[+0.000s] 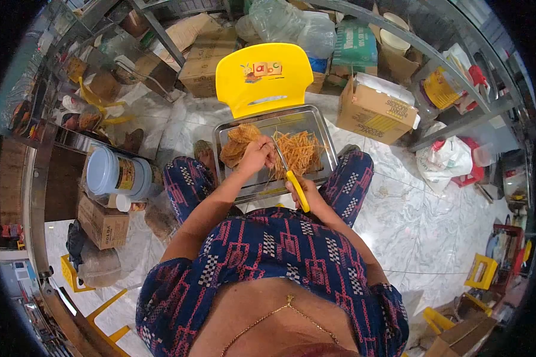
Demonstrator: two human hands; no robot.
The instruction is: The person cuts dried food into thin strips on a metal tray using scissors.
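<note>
My right hand [305,191] grips the yellow handles of a pair of scissors [296,185]. The metal blades point up and to the left, close beside the fingers of my left hand [258,156]. Those fingers are curled closed around an orange-brown food piece, mostly hidden by the hand. A metal tray [324,122] lies between my legs. At its left are several flat, crinkled orange-brown pieces [243,133]; at its right is a heap of thin orange-brown strips [301,152].
Behind the tray rises a yellow chair back [265,77]. Cardboard boxes [378,110] stand at the back and right. Blue-lidded buckets [104,171] and another box [103,221] are at left. A white plastic bag [443,157] sits on the marbled floor [423,220]. Metal frames surround the area.
</note>
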